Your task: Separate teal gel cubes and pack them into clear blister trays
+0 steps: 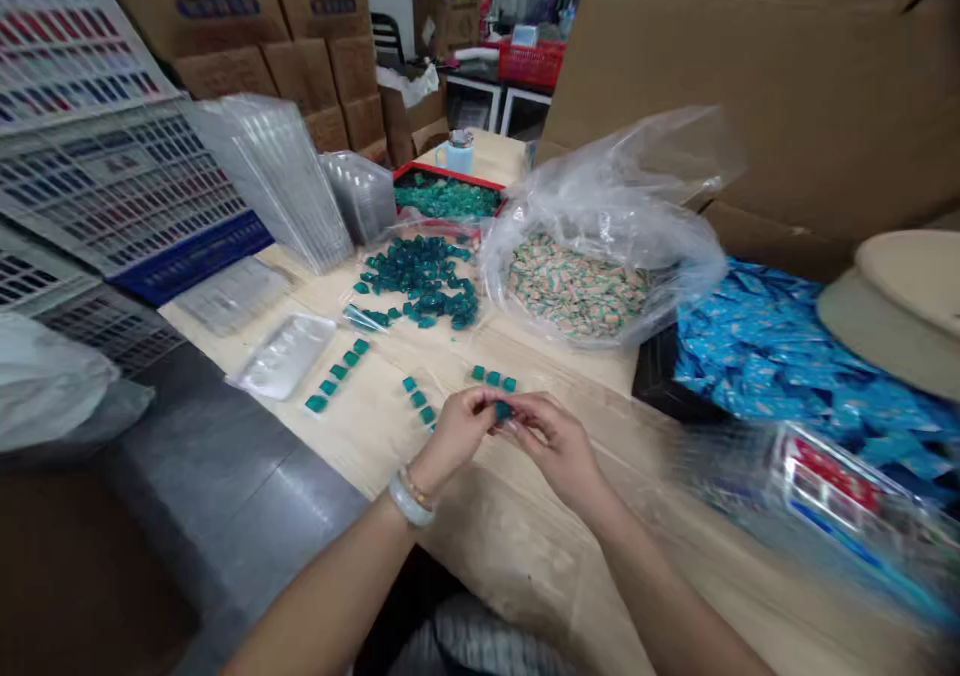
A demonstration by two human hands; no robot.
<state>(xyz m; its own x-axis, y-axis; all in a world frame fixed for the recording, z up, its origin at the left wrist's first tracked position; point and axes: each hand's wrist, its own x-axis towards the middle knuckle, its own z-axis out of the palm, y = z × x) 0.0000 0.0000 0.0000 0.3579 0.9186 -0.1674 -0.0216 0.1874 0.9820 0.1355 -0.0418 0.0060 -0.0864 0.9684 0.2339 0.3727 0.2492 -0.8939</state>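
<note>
My left hand [463, 424] and my right hand [551, 441] meet over the table, fingertips closed on one small dark teal cube [502, 411] between them. Just beyond the fingers lies a short row of teal cubes [493, 378]. Left of my left hand runs a second row of cubes [418, 399], its near end close to the wrist. Farther left, a longer slanting row of cubes [337, 376] rests beside a clear plastic tray [287, 354]. Behind these spreads a loose pile of teal cubes [420, 274] on clear plastic.
A clear bag [675, 246] of small wrapped packets stands at the back centre. On the right are blue packets [780, 356] in a black crate, with round beige lids [892, 306]. Stacked clear trays [274, 176] and crates [127, 176] line the left. A red-rimmed tray [409, 168] sits behind.
</note>
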